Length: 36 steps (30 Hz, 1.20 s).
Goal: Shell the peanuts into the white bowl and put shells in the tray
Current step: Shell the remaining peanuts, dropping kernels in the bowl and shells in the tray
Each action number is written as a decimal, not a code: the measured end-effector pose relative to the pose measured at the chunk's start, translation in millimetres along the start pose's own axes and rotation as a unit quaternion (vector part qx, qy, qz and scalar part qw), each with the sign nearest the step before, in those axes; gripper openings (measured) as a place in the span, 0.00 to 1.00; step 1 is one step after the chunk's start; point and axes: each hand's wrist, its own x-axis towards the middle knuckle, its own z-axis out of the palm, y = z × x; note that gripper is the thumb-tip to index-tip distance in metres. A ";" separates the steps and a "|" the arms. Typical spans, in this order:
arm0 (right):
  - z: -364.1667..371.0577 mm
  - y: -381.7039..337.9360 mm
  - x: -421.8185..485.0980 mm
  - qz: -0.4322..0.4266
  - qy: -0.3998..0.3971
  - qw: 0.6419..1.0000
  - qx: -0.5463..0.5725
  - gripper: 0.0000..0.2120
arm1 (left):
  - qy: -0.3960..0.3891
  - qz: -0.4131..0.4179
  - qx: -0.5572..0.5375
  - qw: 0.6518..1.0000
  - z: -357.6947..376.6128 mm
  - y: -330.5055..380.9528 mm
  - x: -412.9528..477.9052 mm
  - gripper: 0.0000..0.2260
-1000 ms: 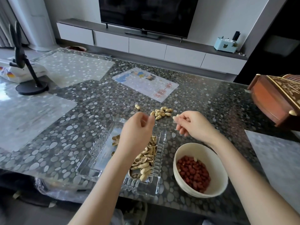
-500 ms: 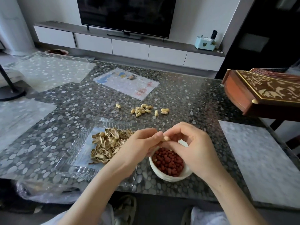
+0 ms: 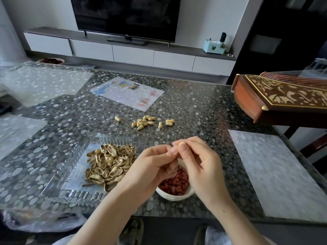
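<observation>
My left hand and my right hand meet above the white bowl, pinching one unshelled peanut between thumbs and forefingers. The bowl holds red shelled kernels and is partly hidden by both hands. To its left lies the clear plastic tray with a heap of empty shells. A small pile of unshelled peanuts rests on the table farther back, beyond my hands.
The pebble-patterned table carries a printed sheet at the back and pale mats at the right and left. A wooden stringed instrument overhangs the right edge. Crumpled clear plastic hangs at the near left edge.
A second ago my hands were apart near the peanut pile. They have come back together over the bowl with one peanut between them, and the view has shifted right.
</observation>
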 end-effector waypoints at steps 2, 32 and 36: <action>-1.1 -0.5 0.6 -0.017 0.017 1.000 -0.008 0.12 | -0.010 0.001 -0.001 1.000 0.8 -0.5 1.2 0.09; -2.4 8.2 2.5 -0.019 -0.014 0.989 -0.147 0.14 | 0.115 0.223 0.380 0.890 3.0 6.6 -2.1 0.07; -7.7 8.5 3.4 0.057 -0.099 0.990 -0.083 0.16 | 0.105 0.186 0.328 0.920 1.3 9.1 -2.9 0.08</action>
